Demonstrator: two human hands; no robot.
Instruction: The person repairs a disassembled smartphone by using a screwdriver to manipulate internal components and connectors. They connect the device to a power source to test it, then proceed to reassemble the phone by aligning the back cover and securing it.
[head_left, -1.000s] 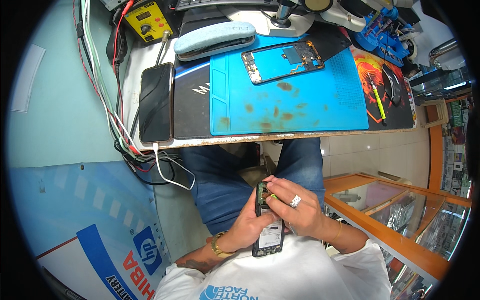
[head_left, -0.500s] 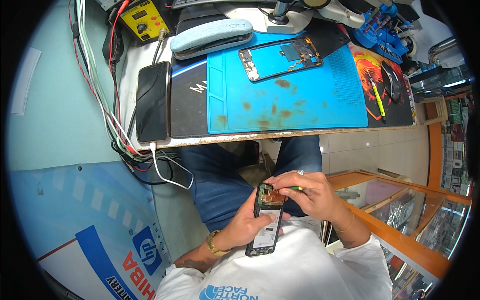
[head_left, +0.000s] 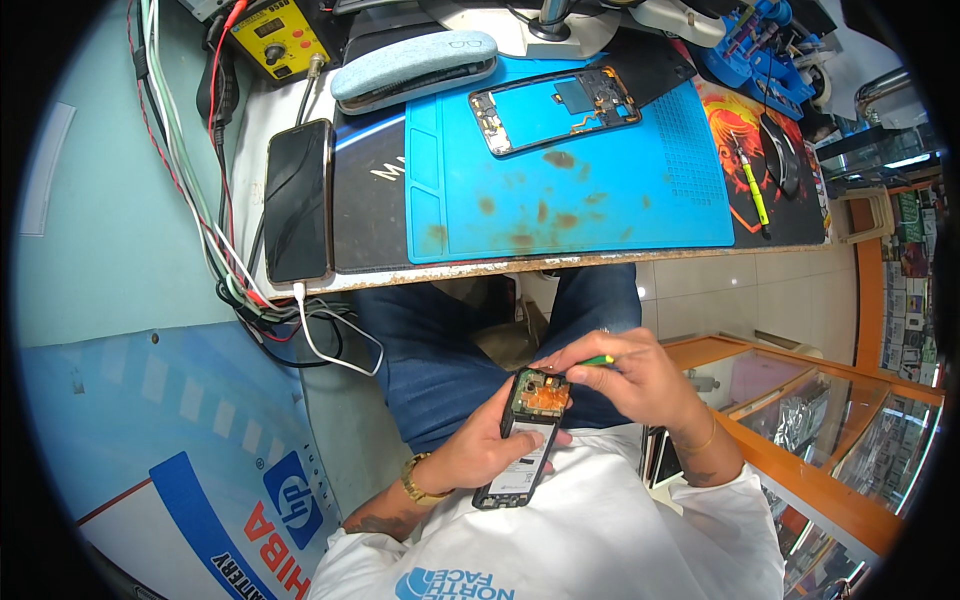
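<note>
My left hand (head_left: 480,445) is closed round an opened phone (head_left: 512,470), its battery and copper-toned board showing, held over my lap with the thumb across the battery. My right hand (head_left: 630,380) pinches a small green tool (head_left: 601,360) at the phone's top edge, by the board; the tool's tip is too small to make out. Above them on the bench, a detached phone frame (head_left: 550,145) lies on a stained blue mat (head_left: 460,220).
A dark phone (head_left: 297,200) with a white cable lies left, beside hanging wires. Behind are a glasses case (head_left: 410,65), yellow station (head_left: 280,40), microscope stand (head_left: 510,35) and blue organiser (head_left: 760,65). Right are a yellow tool (head_left: 752,185), mouse (head_left: 778,155) and glass display case (head_left: 800,440).
My right hand has risen and moved right off the phone's middle, uncovering the board and showing the green tool. The phone has shifted left and tilted, still in my left hand.
</note>
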